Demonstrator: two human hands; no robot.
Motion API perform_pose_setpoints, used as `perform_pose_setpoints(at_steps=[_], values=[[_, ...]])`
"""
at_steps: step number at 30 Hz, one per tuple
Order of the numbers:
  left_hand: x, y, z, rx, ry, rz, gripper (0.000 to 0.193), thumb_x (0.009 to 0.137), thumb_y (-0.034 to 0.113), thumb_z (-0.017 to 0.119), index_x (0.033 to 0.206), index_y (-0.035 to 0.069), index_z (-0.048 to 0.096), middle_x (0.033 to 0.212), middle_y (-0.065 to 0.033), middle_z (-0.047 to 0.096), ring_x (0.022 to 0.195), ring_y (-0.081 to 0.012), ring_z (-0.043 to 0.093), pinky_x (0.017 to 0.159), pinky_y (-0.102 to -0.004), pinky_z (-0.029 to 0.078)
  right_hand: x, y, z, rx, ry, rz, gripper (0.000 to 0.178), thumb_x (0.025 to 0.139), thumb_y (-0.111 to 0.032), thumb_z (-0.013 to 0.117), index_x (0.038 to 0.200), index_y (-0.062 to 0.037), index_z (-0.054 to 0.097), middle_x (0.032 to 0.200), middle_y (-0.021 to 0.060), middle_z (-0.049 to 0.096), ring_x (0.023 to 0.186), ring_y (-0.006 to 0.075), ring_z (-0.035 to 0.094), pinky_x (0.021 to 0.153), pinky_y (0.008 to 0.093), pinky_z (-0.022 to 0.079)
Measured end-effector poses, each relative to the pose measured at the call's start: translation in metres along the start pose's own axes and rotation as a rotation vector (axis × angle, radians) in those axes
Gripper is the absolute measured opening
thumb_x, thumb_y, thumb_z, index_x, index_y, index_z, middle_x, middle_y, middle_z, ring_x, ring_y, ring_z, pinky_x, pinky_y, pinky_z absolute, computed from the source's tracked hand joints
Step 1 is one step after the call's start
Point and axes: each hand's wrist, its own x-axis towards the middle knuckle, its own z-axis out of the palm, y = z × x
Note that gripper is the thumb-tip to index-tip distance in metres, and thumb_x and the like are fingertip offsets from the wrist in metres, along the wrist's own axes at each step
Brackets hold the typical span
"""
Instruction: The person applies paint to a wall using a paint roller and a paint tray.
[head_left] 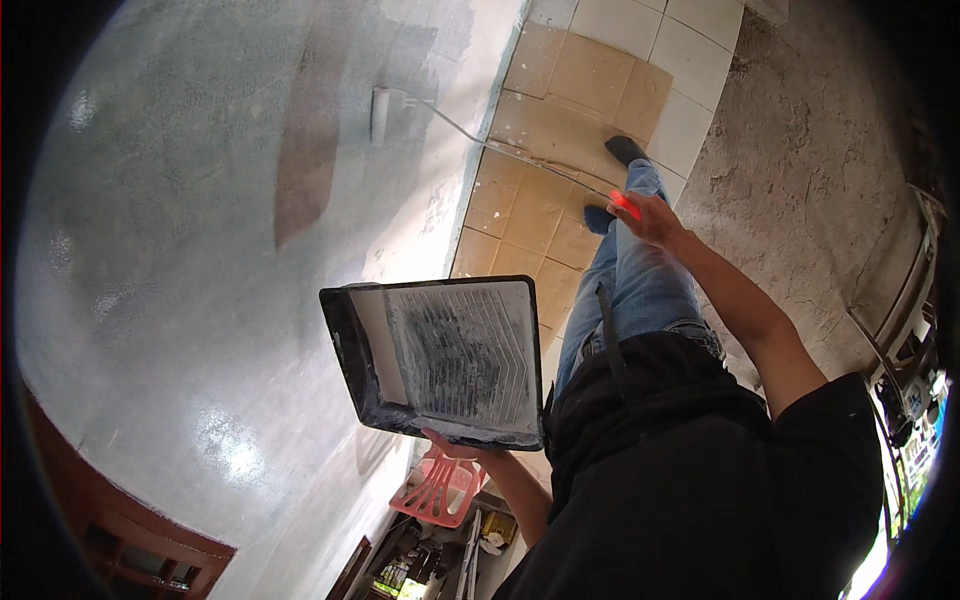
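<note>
My left hand (pixel 452 446) grips the lower edge of a black paint tray (pixel 460 345); its fingers are partly hidden under it. The tray's ribbed ramp is smeared with pale grey-white paint, and a pale layer lies in its deep end. My right hand (pixel 652 220), out over my legs, is closed around the red handle of a paint roller (pixel 380 116). The roller's long thin frame reaches left to the wall (pixel 210 180), where its pale cover appears to rest on the surface. Wet-looking grey-white paint coats much of the wall, with a darker brownish patch beside the roller.
Flattened cardboard (pixel 550 95) covers the floor tiles (pixel 685 50) along the wall's foot, under my feet. Rough concrete floor (pixel 770 170) lies to the right. A red plastic chair (pixel 437 490) stands beyond the tray. At the lower left is a reddish-brown window frame (pixel 150 540).
</note>
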Motion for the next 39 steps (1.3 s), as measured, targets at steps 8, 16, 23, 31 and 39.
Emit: perform_pose_setpoints(at_steps=[8, 16, 23, 31, 39], values=[[-0.006, 0.002, 0.007, 0.086, 0.048, 0.016, 0.068, 0.092, 0.049, 0.033, 0.137, -0.002, 0.035, 0.144, -0.0174, 0.033, 0.129, -0.0351, 0.036, 0.108, -0.0475, 0.028, 0.002, 0.003, 0.007, -0.032, 0.021, 0.087, 0.046, 0.090, -0.049, 0.052, 0.099, -0.0051, 0.061, 0.083, 0.0201, 0.064, 0.081, 0.0412, 0.061, 0.069, 0.0454, 0.048], [-0.008, 0.001, 0.003, -0.035, 0.057, -0.020, 0.055, 0.098, 0.040, 0.031, 0.133, -0.001, 0.041, 0.135, -0.0144, 0.043, 0.120, -0.0299, 0.045, 0.102, -0.0435, 0.034, 0.024, -0.002, 0.013, -0.036, -0.064, 0.252, 0.053, 0.090, -0.054, 0.047, 0.096, -0.0044, 0.064, 0.085, 0.0221, 0.065, 0.084, 0.0408, 0.062, 0.073, 0.0465, 0.047], [-0.007, -0.004, 0.001, -0.078, -0.035, -0.030, 0.065, 0.095, 0.048, 0.032, 0.137, -0.001, 0.035, 0.142, -0.0164, 0.035, 0.127, -0.0332, 0.037, 0.107, -0.0466, 0.028, 0.039, -0.003, 0.012, -0.083, -0.052, 0.273, 0.059, 0.090, -0.059, 0.044, 0.093, -0.0034, 0.065, 0.084, 0.0226, 0.065, 0.083, 0.0406, 0.062, 0.073, 0.0463, 0.047], [-0.007, -0.012, -0.006, -0.072, -0.052, 0.023, 0.069, 0.093, 0.051, 0.031, 0.138, -0.002, 0.035, 0.144, -0.0182, 0.033, 0.130, -0.0353, 0.035, 0.109, -0.0488, 0.027, 0.016, -0.038, -0.042, -0.008, -0.127, 0.212, 0.065, 0.088, -0.061, 0.044, 0.092, 0.0002, 0.066, 0.077, 0.0215, 0.064, 0.077, 0.0370, 0.062, 0.067, 0.0441, 0.046], [0.000, -0.020, -0.019, -0.007, 0.007, 0.090, 0.067, 0.093, 0.048, 0.031, 0.136, -0.002, 0.037, 0.143, -0.0185, 0.034, 0.130, -0.0353, 0.035, 0.108, -0.0494, 0.028, -0.020, -0.100, -0.098, 0.137, -0.037, 0.065, 0.051, 0.091, -0.048, 0.052, 0.096, 0.0007, 0.065, 0.076, 0.0199, 0.063, 0.069, 0.0308, 0.060, 0.065, 0.0389, 0.045]])
